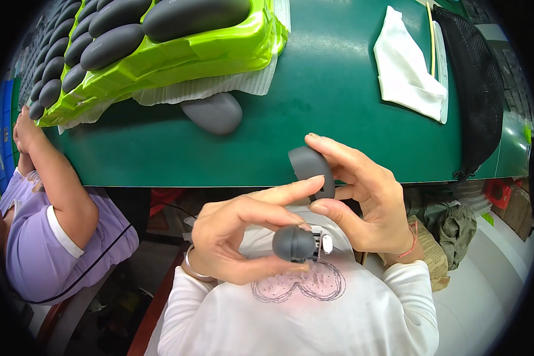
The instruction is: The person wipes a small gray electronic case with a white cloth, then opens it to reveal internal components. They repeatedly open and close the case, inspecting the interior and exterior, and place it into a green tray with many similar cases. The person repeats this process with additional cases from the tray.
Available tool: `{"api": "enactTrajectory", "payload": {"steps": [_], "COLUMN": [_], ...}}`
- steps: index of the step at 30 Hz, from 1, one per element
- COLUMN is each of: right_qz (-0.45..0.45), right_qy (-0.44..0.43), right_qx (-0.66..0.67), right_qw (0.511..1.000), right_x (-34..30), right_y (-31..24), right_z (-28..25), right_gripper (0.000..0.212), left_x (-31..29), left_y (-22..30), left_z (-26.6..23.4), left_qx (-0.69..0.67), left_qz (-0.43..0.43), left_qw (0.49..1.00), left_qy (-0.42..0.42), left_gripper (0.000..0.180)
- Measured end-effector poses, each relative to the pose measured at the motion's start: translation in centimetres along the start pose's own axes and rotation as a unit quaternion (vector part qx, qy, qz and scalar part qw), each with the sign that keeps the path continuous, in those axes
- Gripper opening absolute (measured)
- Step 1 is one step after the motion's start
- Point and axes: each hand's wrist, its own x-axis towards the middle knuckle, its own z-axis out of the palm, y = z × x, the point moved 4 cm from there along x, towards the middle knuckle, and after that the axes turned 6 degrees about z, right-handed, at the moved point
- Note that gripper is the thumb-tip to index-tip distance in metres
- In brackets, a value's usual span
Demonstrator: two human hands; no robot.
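Head: curved, matte dark-grey shell (pixel 308 163)

white cloth (pixel 400 71) on green table (pixel 267 148) | black mesh fabric (pixel 474 89), right | lavender-clad person (pixel 41 243), left

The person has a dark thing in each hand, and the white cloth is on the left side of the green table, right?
Not quite: the white cloth is on the right side of the green table, as the head view shows. The rest is true: the left hand holds a rounded dark piece, the right hand a dark shell.
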Motion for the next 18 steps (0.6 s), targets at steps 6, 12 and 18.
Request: {"api": "enactTrajectory", "payload": {"steps": [6, 12, 18], "right_qz": [0.114, 0.141, 0.062], "right_qy": [0.000, -0.009, 0.038], "right_qx": [0.168, 0.212, 0.121], "right_qw": [0.979, 0.967, 0.990], "right_x": [-0.1, 0.1, 0.1], "right_y": [-0.3, -0.6, -0.5], "right_z": [0.0, 0.4, 0.0], "right_gripper": [0.068, 0.070, 0.069], "left_x": [-0.4, -0.5, -1.3], "left_y": [0.2, 0.2, 0.5], "left_z": [-1.1, -0.9, -1.2], "left_qx": [-0.021, -0.079, 0.046], "left_qz": [0.055, 0.056, 0.012], "left_qw": [0.989, 0.990, 0.995], "left_qy": [0.133, 0.104, 0.093], "left_gripper": [0.053, 0.056, 0.060]}}
